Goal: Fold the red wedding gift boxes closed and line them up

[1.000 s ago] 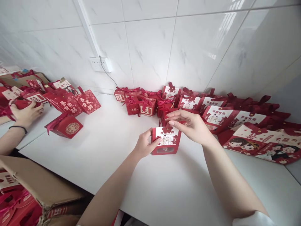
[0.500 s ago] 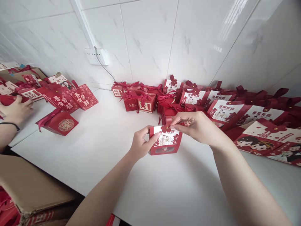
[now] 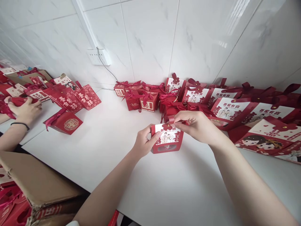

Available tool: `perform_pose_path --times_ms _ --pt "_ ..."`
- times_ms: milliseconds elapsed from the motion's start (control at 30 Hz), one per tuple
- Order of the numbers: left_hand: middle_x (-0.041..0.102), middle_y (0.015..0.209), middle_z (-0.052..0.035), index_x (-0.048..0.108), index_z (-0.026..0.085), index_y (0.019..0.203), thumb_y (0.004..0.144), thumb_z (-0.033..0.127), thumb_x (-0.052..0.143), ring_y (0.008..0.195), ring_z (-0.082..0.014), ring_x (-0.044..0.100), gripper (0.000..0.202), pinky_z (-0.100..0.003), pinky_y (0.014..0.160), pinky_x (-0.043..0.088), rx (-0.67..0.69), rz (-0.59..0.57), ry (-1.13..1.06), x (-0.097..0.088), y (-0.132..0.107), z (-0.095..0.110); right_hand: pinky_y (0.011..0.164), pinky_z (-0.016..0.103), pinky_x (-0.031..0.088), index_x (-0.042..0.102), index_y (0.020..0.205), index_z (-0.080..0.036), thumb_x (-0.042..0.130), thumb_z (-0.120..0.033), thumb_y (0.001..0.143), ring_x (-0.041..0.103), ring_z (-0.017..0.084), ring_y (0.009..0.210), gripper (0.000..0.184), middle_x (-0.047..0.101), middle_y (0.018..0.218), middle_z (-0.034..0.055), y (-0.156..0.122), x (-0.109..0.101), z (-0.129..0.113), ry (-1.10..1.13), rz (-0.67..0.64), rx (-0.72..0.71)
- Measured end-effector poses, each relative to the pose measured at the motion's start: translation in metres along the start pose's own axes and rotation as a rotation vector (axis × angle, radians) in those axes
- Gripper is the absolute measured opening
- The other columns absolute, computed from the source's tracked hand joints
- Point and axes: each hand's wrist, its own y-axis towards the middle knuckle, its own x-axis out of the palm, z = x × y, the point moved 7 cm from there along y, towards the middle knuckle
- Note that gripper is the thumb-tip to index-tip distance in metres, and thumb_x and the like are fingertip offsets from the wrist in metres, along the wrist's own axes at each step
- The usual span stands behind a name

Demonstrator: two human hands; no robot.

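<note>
A red and white gift box (image 3: pixel 167 141) stands upright on the white table, printed with a couple and large characters, with an oval window low on its front. My left hand (image 3: pixel 145 142) grips its left side, thumb on the front face and fingers behind. At the top, my right hand (image 3: pixel 191 125) pinches the red ribbon loop (image 3: pixel 171 119) just above the flower-shaped piece (image 3: pixel 166 126). The right fingertips partly hide the ribbon. Right behind the box are small red boxes with bows (image 3: pixel 172 108).
Similar gift boxes (image 3: pixel 228 110) line the tiled wall at the right. A red box with a bow (image 3: pixel 66 121) lies at the left, near more boxes (image 3: pixel 88 96). A co-worker's hands (image 3: pixel 25 110) hold something red. An open cardboard box (image 3: pixel 42 182) stands at the lower left.
The view has shifted slightly, so everything sits a little further right. My right hand still pinches the ribbon, which now looks bent lower; my left hand keeps its grip on the box.
</note>
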Motion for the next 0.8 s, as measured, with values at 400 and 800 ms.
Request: perform_pose_path --times_ms 400,800 --pt "0.069 0.097 -0.0067 0.060 0.017 0.115 0.102 0.048 0.030 0.079 -0.0161 0.062 0.045 -0.028 0.073 0.048 0.039 -0.010 -0.047 0.000 -0.004 -0.004 0.063 0.030 0.051 0.073 0.098 -0.025 0.050 -0.025 0.096 0.065 0.019 0.083 0.023 0.068 0.102 0.0070 -0.002 0.009 -0.008 -0.107 -0.086 -0.159" --pt "0.068 0.089 -0.0054 0.063 0.017 0.111 0.101 0.048 0.032 0.075 -0.0161 0.060 0.045 -0.029 0.068 0.045 0.074 0.007 0.054 -0.005 -0.003 -0.002 0.062 0.029 0.049 0.071 0.103 -0.026 0.045 -0.024 0.099 0.063 0.017 0.075 0.027 0.068 0.093 0.0049 -0.003 0.011 -0.016 -0.185 -0.134 -0.164"
